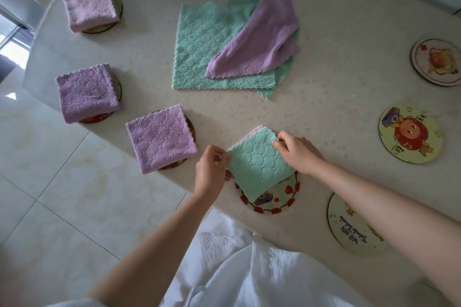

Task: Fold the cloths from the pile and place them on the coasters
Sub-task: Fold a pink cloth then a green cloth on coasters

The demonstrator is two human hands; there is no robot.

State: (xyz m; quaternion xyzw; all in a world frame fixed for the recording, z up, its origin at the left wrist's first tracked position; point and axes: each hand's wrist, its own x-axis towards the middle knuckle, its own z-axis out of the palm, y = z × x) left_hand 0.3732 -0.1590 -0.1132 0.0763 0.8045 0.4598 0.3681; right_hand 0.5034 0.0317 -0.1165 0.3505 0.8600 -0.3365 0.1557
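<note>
Left hand [212,169] and right hand [296,152] each pinch a corner of the folded green cloth [259,164], which lies only partly over the coaster [282,203]; released so, it could sit crooked or unfold

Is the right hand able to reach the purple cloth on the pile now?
Probably yes, after it lets go: the right hand pinches the folded green cloth, but only bare table lies between it and the purple cloth.
</note>
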